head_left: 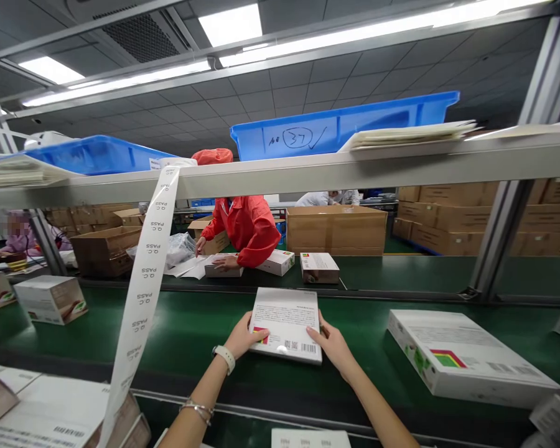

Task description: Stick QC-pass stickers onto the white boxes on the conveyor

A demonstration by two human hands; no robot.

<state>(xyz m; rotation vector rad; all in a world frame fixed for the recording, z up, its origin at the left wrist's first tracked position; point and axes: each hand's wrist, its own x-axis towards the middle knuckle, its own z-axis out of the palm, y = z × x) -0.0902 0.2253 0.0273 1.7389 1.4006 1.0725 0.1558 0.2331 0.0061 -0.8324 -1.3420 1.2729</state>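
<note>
A white printed box [287,320], with barcodes and a small red, yellow and green patch, is held between both hands over the green conveyor belt [354,373]. My left hand [244,336] grips its left edge, thumb on the top face. On the right edge my right hand [332,342] holds on, its thumb also on top. The fingers under the box are hidden. Another white box [466,358] lies on the belt to the right. From the shelf hangs a strip of Q.C. PASS stickers [144,274], left of my left hand.
Stacked white boxes [51,410] fill the lower left; another box [310,438] is at the bottom edge. A metal shelf [308,174] with blue bins [345,127] crosses in front. A person in red [252,227] handles boxes beyond it. Left on the belt sits a box [51,298].
</note>
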